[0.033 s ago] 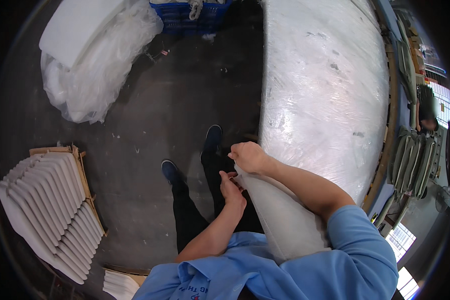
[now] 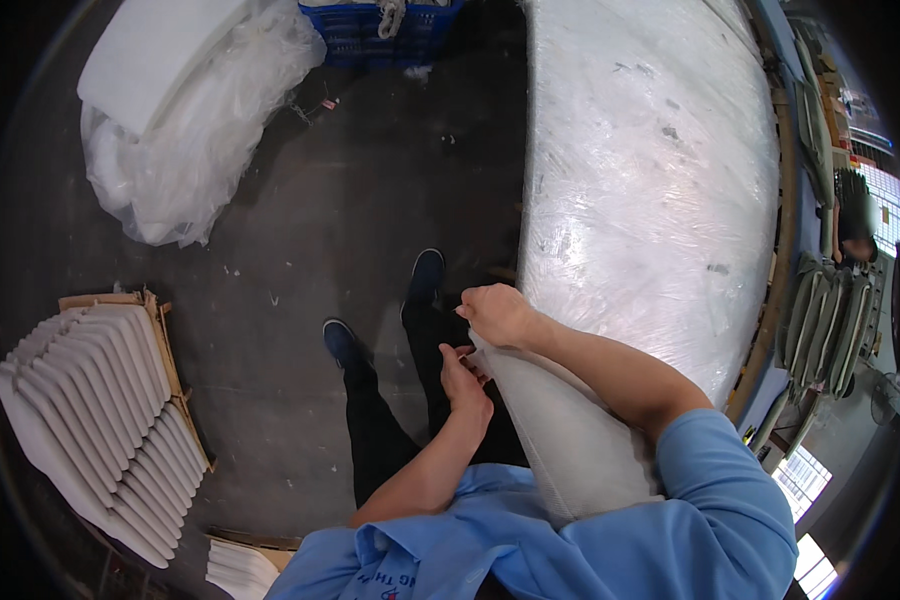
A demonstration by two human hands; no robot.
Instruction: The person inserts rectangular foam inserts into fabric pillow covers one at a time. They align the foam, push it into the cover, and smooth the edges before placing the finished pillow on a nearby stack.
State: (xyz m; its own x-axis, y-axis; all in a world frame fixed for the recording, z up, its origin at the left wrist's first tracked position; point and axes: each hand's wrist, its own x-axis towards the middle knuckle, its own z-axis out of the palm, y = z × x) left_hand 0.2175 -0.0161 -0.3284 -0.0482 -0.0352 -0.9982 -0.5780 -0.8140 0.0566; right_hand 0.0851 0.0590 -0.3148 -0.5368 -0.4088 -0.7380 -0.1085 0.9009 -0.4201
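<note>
Tapered white piece (image 2: 575,440) held by its tip beside film-wrapped worktop (image 2: 650,190)

On the dark floor (image 2: 270,340), near its left edge, a row of white panels (image 2: 90,390) is stood close together against brown cardboard (image 2: 178,375). Toward the floor's far left corner, a white slab (image 2: 155,60) is laid on a crumpled clear plastic bag (image 2: 210,150); at the far edge, a blue crate (image 2: 375,45) is seen, cut off by the frame. The left hand (image 2: 465,382) is held at the piece's narrow end, its grip half curled; whether the edge is pinched there cannot be told. The right hand (image 2: 500,314) is folded into a fist, its grip closed on the tip. The piece is slanted back against a blue shirt (image 2: 610,540), just off the worktop's left edge, toward its near end. Beyond the worktop's right edge, grey-green pieces (image 2: 820,325) are hung in a row.
</note>
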